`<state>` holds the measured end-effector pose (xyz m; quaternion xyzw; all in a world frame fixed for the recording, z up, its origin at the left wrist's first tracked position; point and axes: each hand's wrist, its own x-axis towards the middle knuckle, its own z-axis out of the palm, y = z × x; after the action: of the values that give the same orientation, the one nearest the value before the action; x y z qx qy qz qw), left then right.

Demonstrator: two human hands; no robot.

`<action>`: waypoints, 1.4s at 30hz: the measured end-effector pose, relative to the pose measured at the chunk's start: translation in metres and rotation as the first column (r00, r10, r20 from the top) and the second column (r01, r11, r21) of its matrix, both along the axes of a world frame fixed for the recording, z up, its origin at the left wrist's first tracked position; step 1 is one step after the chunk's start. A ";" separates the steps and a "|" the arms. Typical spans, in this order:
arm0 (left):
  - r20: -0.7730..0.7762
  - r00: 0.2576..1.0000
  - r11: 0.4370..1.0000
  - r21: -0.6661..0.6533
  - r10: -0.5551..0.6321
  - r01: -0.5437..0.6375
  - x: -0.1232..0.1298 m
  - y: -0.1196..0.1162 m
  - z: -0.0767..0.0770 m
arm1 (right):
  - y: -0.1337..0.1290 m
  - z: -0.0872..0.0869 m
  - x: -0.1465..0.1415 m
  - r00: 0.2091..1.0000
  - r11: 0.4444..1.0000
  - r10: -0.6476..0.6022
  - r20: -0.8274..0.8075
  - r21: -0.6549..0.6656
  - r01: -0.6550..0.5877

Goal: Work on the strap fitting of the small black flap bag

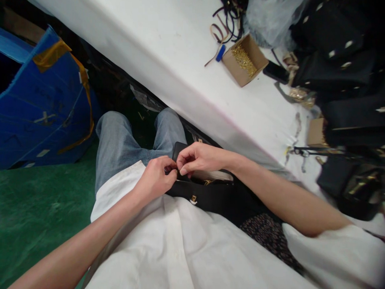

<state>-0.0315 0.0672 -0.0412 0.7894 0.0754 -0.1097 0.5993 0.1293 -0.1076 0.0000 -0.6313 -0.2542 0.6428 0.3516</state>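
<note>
Black bag (216,196) on the person's lap, seen from above: mouth open, w/ pale lining (214,175) and a bit of gold zip (208,182) visible; gold clasp (193,199) on the wall nearest the white shirt (152,255). L hand (157,176) at the bag's L end, fingers curled, thumb bent in toward them. R hand (201,157) just beside it, over the opening, thumb and forefinger drawn close together. Fingertips of both nearly meet; cannot tell whether either hand grips the bag's edge or a small part btwn them, as the fingers hide it.

Surroundings: jeans (115,143) beyond the bag; white table (177,56) running diagonally, w/ open cardboard box (236,73) of small gold pieces (244,60), small blue item (221,53) beside it, clear plastic (270,17) nearby; other dark bags (344,76) piled at far R. At L, blue bin (36,103) w/ yellow-brown tape (53,55), on green floor (40,217).
</note>
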 end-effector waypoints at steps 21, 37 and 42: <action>-0.160 0.987 0.994 -0.108 -0.015 -0.002 0.009 0.006 -0.001 | -0.028 0.002 -0.051 0.934 0.958 -0.216 0.284 -0.123 0.259; -0.199 0.980 0.991 -0.128 -0.003 -0.023 0.003 0.008 0.004 | -0.023 -0.012 -0.059 0.911 0.939 -0.247 0.331 -0.152 0.309; -0.188 0.981 0.992 -0.127 -0.035 0.011 0.002 0.011 0.005 | -0.023 -0.015 -0.061 0.898 0.939 -0.227 0.376 -0.160 0.304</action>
<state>-0.0291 0.0784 -0.0358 0.7371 0.1161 -0.1962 0.6362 0.0684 -0.1308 -0.0152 -0.7992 -0.1531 0.4886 0.3149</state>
